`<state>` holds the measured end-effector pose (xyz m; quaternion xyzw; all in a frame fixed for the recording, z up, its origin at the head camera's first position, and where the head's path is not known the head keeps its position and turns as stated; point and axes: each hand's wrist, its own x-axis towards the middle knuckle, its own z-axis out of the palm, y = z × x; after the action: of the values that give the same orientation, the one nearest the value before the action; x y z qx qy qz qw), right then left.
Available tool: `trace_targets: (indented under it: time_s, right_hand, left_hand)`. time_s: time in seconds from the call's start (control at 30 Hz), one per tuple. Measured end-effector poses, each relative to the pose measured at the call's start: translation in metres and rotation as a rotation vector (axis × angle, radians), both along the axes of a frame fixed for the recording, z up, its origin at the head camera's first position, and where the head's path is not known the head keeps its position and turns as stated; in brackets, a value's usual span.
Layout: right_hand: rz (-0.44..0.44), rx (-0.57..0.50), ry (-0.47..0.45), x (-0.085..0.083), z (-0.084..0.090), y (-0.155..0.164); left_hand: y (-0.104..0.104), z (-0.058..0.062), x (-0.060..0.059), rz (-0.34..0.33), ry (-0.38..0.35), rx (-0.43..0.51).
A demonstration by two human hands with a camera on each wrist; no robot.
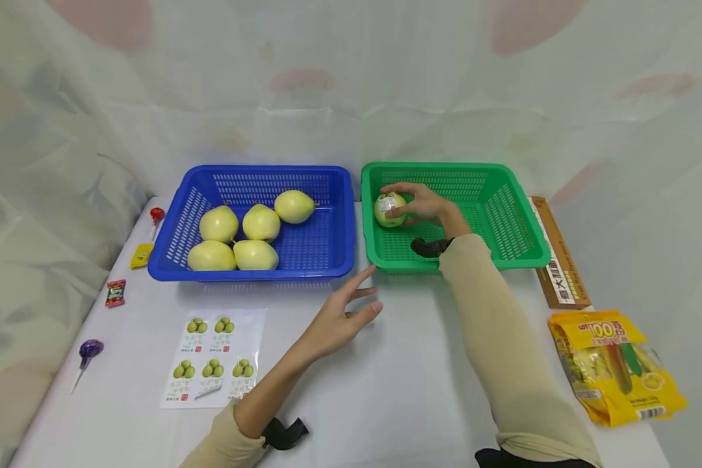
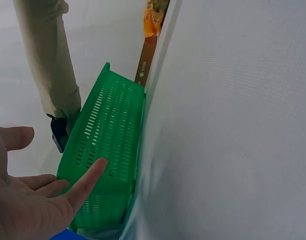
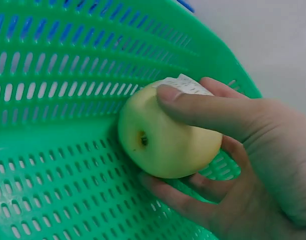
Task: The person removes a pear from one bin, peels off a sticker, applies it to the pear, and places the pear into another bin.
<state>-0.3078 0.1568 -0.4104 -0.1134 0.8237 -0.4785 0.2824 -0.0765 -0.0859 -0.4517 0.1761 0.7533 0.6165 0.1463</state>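
head view: right hand [image 1: 424, 205] clasped around stickered pear [image 1: 389, 210] inside green basket [image 1: 520, 250], left hand [image 1: 342, 318] spread

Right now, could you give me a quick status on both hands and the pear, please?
Right hand grips labelled pear inside green basket. Left hand open over table, holding nothing. Nothing in the way.

Blue basket [image 1: 339, 214] of five pears [image 1: 261, 222], sticker sheet [image 1: 213, 357], lollipops [image 1: 89, 351], yellow snack bag [image 1: 614, 364], perhaps a boxed item [image 1: 558, 260].
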Motion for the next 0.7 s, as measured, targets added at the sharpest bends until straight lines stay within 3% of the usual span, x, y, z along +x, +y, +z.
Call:
trace_targets:
  time_s: [0.13, 0.33, 0.47, 0.6, 0.7]
  right_hand:
    - [0.018, -0.018, 0.0, 0.002, 0.001, 0.0]
    - [0.027, -0.02, -0.092, 0.002, 0.032, 0.001]
    - [-0.023, -0.028, -0.06, -0.002, 0.057, 0.0]
    - [-0.071, -0.153, 0.022, -0.003, 0.075, -0.016]
    - [-0.051, -0.28, 0.059, -0.003, 0.08, -0.043]
  left_hand:
    - [0.001, 0.001, 0.001, -0.004, -0.002, 0.005]
    - [-0.01, 0.006, 0.01, 0.001, 0.0, 0.002]
    - [-0.029, 0.006, 0.024, 0.069, 0.016, 0.005]
    - [-0.051, 0.005, 0.039, 0.16, 0.056, 0.055]
    - [-0.063, 0.005, 0.048, 0.232, 0.082, 0.077]
